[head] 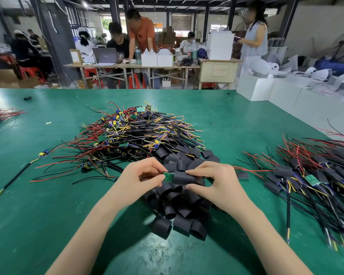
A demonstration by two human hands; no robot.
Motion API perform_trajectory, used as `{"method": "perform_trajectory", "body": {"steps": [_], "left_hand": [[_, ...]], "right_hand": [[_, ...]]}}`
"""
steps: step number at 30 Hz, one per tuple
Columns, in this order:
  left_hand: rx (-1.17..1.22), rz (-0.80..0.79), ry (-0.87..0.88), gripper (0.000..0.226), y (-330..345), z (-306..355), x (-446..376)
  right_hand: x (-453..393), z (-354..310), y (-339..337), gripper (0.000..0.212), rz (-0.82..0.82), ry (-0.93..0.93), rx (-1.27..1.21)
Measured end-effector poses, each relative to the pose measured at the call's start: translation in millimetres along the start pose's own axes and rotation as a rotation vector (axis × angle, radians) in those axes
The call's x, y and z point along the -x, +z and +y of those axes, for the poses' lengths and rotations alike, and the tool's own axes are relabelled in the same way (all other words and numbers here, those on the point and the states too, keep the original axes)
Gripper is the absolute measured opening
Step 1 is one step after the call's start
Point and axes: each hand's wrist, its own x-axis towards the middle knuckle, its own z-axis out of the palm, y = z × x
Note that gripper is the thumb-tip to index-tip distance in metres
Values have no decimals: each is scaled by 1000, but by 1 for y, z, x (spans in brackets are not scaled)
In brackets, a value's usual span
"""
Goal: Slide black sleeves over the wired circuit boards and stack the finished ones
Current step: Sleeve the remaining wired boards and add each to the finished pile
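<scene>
We note the left hand (145, 176) pinching the circuit board (168, 177) above the worktop (48, 205), the right hand (211, 181) gripping the black sleeve (182, 178), partly on. Risk: components snagging the sleeve mouth, bunching it.

green table (48, 205) bears wired boards (131, 132), black sleeves (179, 215), finished pile (316, 175).

No legible text — labels blurred.

The black sleeve (184, 178) is hiding most of the circuit board (168, 177); beside it, the finished stack (314, 179) is running off the right edge.
</scene>
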Motion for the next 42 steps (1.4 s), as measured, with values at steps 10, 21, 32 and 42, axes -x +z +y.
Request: {"method": "perform_trajectory", "body": {"steps": [10,21,32,42], "left_hand": [[122,40,-52,11,12,-2,-2],[214,22,41,28,9,-5,-1],[155,309,-33,28,-21,-19,-4],[157,397,-62,24,-26,-31,-6]], "right_hand": [[0,-9,3,29,10,-39,12],[-1,-7,-1,31,78,55,-72],[0,35,-73,25,449,173,229],[41,91,-113,39,398,990,601]]}}
